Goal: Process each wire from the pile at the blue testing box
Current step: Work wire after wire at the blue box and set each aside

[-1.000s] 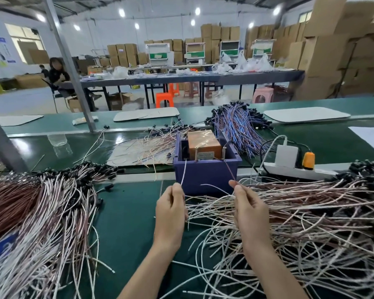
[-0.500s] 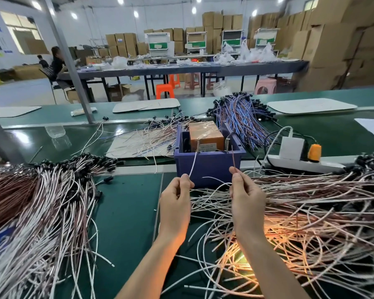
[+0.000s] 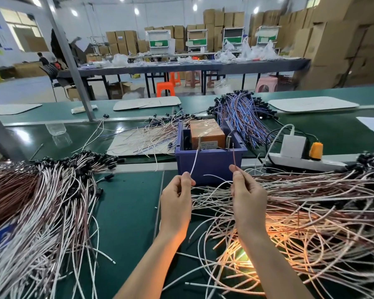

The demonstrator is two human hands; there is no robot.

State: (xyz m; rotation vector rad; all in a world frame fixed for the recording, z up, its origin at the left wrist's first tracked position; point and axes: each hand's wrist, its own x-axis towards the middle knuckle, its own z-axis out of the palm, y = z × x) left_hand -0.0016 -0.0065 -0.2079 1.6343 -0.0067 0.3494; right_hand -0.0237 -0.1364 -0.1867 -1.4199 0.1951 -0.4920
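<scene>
Both hands moved up since a second ago; leads now reach the blue testing box (image 3: 209, 167), left of the pile (image 3: 307, 212). Left hand (image 3: 176, 203) pinches white lead (image 3: 194, 161), right hand (image 3: 247, 199) pinches brown lead (image 3: 234, 155). Risk: shaky tips slip off the contacts, giving a false fail.

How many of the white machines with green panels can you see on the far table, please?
4, in a row on the far table: the leftmost machine, the second machine, the third machine, the rightmost machine. More may be hidden.
</scene>
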